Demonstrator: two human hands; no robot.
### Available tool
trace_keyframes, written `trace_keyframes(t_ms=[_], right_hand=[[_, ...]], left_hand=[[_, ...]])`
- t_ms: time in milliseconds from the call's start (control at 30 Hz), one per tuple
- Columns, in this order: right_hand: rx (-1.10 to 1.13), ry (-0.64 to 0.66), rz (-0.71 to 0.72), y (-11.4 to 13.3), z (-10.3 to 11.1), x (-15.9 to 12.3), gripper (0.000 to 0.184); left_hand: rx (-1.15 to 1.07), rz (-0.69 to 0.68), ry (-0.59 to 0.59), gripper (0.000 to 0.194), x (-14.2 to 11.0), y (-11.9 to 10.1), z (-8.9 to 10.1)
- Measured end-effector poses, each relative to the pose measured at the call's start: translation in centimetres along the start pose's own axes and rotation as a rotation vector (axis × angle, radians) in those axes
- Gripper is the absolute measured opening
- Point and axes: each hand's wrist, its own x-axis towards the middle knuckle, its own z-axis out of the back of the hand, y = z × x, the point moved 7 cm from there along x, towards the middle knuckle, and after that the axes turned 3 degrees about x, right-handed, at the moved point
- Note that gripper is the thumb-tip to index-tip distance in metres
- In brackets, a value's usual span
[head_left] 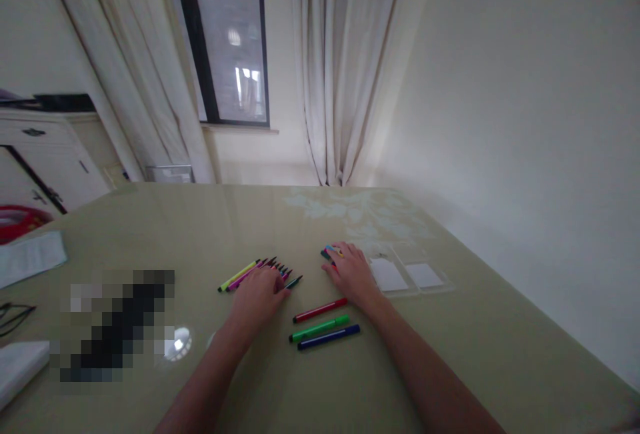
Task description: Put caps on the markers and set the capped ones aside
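Observation:
My left hand lies over a row of uncapped felt-tip pens, fingers curled and closed on them. Their dark tips point away to the right. A dark green pen sticks out beside my thumb. My right hand rests on the table with its fingers stretched out, covering part of a small group of coloured pen caps. Between my forearms lie three capped-looking pens: a red pen, a green pen and a dark blue pen.
A clear plastic case with white inserts lies open right of my right hand. On the left are a blurred-out dark object, papers, a white object and a black cable. A wall bounds the table on the right.

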Motion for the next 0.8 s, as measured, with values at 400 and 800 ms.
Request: trace_keyframes(t_ms=[400, 800], right_hand=[[0.448, -0.094, -0.003, 0.3, 0.8, -0.2, 0.009], [0.863, -0.205, -0.104, 0.3, 4.8, -1.4, 0.020]], left_hand=[[-0.407, -0.057, -0.221, 0.021, 0.4, -1.0, 0.9], [-0.562, -0.174, -0.261, 0.019, -0.2, -2.1, 2.3]])
